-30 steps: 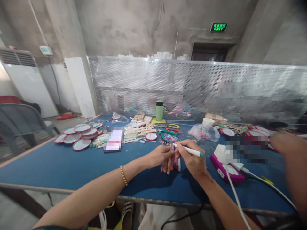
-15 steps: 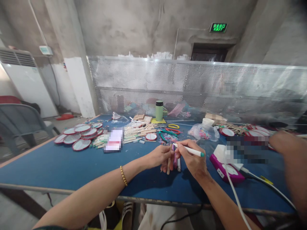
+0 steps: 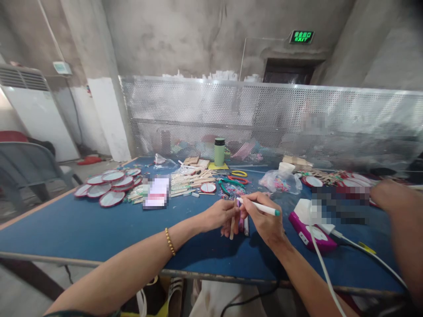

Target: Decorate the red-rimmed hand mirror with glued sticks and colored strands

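Observation:
My left hand [image 3: 218, 215] is closed around a flat wooden stick [image 3: 231, 232], whose lower end sticks out beneath the fingers. In my right hand [image 3: 268, 224] I grip a white marker [image 3: 264, 208] with a teal end. Its tip side points left, close to the top of the stick; the fingers hide whether they touch. A purple pen-like thing [image 3: 241, 226] and a white one [image 3: 246, 227] show between my hands, partly covered. Just beyond lie teal-handled pliers [image 3: 224, 188] and a small round white drum-like piece with a red rim [image 3: 208, 188].
Several red-rimmed discs [image 3: 112, 198] pile up at the left, beside a phone [image 3: 156, 192] and many wooden sticks [image 3: 188, 182]. A green bottle [image 3: 219, 152] stands behind. To the right are a magenta power strip [image 3: 319, 240] with cables and another person's blurred arm [image 3: 401, 229].
My hands keep almost the same pose on the stick and marker. The marker has shifted very slightly left. Little else differs.

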Available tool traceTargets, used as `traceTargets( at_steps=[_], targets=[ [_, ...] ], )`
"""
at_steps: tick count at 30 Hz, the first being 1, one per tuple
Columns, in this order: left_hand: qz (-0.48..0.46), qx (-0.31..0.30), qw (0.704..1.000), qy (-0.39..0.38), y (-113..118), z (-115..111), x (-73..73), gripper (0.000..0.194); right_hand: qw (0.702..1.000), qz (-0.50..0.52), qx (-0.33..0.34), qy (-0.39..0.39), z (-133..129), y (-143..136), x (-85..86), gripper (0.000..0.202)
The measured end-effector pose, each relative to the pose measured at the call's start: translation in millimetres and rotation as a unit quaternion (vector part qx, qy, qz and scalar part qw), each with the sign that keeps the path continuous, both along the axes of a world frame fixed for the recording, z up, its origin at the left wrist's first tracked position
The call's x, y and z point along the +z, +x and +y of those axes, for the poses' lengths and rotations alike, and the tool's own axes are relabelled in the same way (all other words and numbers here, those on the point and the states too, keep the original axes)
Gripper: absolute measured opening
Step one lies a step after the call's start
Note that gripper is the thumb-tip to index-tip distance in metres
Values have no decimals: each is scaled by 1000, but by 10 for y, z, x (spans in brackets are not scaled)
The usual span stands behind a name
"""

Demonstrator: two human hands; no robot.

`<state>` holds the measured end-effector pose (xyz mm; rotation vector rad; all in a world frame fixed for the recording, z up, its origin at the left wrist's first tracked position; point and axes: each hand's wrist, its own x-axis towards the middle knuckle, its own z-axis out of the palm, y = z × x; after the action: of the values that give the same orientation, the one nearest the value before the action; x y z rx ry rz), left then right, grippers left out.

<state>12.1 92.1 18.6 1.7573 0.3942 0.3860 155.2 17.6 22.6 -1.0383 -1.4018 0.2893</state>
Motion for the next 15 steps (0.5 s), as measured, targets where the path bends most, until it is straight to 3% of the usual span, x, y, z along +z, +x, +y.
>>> traceTargets(
  at_steps=[15],
  targets=[
    [-4,0,1000,-4,3,12,-21,61,1000,-6,-10,11,-5,-17,21,18]
  ],
)
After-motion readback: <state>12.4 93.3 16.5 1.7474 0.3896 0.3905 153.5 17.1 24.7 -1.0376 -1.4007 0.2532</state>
